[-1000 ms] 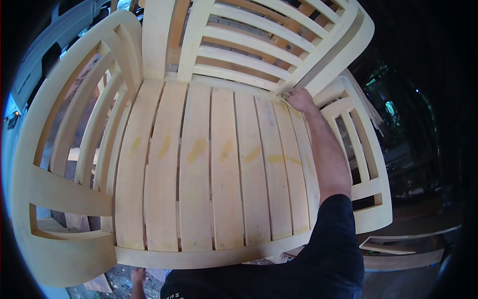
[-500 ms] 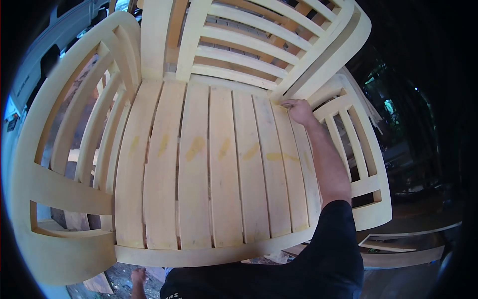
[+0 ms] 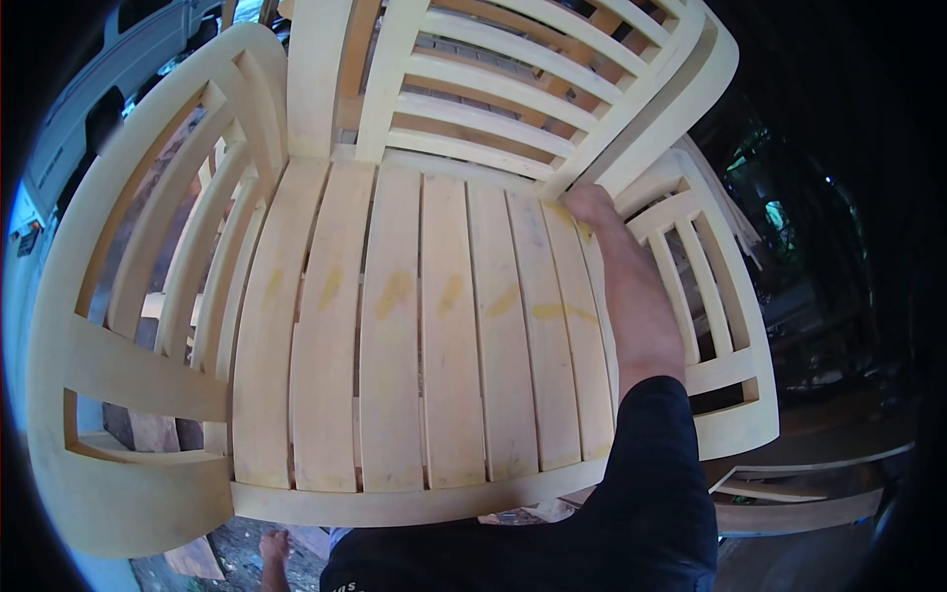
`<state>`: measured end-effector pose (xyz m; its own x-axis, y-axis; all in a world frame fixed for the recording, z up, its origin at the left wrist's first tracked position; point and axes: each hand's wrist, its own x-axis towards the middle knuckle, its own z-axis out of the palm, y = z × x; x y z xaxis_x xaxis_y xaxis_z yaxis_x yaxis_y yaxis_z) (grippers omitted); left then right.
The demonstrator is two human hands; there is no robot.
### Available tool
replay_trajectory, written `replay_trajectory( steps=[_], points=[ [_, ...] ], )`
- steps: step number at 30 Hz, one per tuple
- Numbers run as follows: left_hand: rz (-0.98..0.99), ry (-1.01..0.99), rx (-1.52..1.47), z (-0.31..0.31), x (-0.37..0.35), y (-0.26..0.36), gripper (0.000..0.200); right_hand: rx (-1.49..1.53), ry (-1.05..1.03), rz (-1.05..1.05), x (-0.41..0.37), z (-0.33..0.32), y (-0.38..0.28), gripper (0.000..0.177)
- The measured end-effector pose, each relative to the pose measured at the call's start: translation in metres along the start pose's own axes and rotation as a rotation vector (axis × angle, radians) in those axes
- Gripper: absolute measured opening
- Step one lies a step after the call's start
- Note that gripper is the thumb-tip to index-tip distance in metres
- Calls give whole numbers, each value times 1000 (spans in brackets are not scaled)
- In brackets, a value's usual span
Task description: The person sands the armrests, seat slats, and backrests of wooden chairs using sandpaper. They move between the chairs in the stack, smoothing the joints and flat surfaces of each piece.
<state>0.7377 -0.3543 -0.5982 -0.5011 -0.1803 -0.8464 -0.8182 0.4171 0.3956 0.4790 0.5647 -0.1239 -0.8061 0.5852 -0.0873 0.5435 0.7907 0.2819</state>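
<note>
A pale wooden slatted chair (image 3: 454, 385) fills the middle of the view. Its seat slats carry a row of yellow smears (image 3: 395, 294). At the back right corner of the seat, my right hand (image 3: 590, 205) bends down against the slats, fingers curled and mostly hidden behind the hand. Beside those fingers a yellow smear (image 3: 566, 211) marks the wood. Whatever the fingers hold, if anything, cannot be made out. My left hand (image 3: 274, 545) hangs low in front of the chair, closed and small in view; its contents are hidden.
The slatted backrest (image 3: 493, 104) rises behind the seat, with the left armrest (image 3: 74, 237) and right armrest (image 3: 740, 340) on either side. A vehicle (image 3: 74, 143) stands at the far left. Curved wooden pieces (image 3: 799, 513) lie at the lower right.
My right hand has turned and moved slightly at the back corner, and a yellow smear now shows on the slats beside it. The left hand stays low. The view has shifted slightly.
</note>
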Motion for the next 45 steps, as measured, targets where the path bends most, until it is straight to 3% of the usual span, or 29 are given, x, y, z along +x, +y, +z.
replay_trajectory(
  steps=[3,6,12,15,18,21,24,30,36,39,45],
  points=[
    [-7,-16,-18,5,-9,1,27,101,0,12,0,-8,-11,44],
    [2,-15,151,10,7,-19,27,0,4,-83,8,-3,-19,44],
    [15,1,133,15,-12,-8,33,-16,6,-120,8,-5,-22,42],
    [43,0,145,12,21,-32,34,-123,10,-313,26,7,-6,42],
    [62,40,189,8,6,-19,34,127,46,-187,-13,-30,-22,41],
    [65,57,164,7,6,-21,34,211,144,-237,-13,-21,-36,42],
    [81,71,240,4,10,-26,34,263,208,-294,-16,-13,-47,46],
    [4,6,38,7,-7,-24,32,254,229,-267,-29,-2,-60,50],
    [-4,-16,128,11,-13,-15,31,184,312,-334,-46,21,-65,48],
    [12,-16,74,13,-9,-9,30,338,295,-414,-53,13,-46,48],
    [64,0,44,8,-2,-2,30,267,276,-188,-36,-1,-17,50]
  ],
)
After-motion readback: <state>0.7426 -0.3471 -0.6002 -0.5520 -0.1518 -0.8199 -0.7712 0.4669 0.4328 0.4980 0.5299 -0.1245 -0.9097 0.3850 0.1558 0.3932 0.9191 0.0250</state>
